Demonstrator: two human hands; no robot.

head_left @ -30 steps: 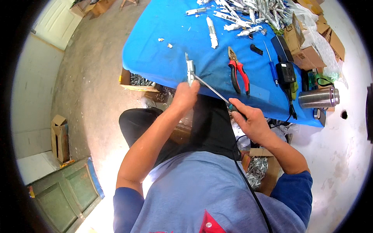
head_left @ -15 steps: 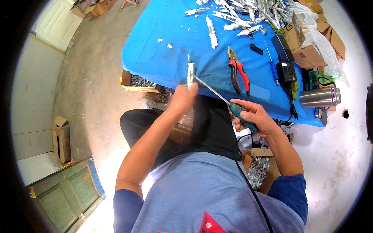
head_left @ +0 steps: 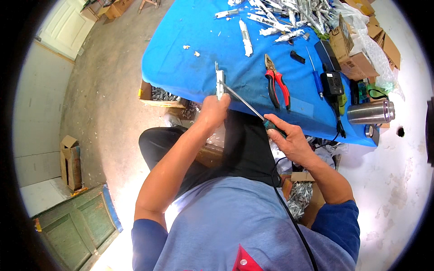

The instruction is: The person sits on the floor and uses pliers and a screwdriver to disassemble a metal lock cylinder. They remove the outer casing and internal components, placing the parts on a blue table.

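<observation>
My left hand is closed around the lower end of a narrow whitish metal strip, held upright by the near edge of the blue-covered table. In my right hand is a screwdriver with a teal and black handle, mostly covered by my fingers. Its shaft slants up to the left, and the tip meets the strip's side near the middle. Whether the tip is wedged into the strip is too small to tell. Red and black pliers lie on the cloth just beyond my right hand.
A heap of similar whitish strips covers the table's far side. To the right are a blue-handled screwdriver, a black power adapter, a steel flask and cardboard boxes. Below the table stand boxes of metal pieces.
My right hand has shifted slightly up and left, turning over the screwdriver handle so less of it shows. The strip in my left hand has moved slightly left.
</observation>
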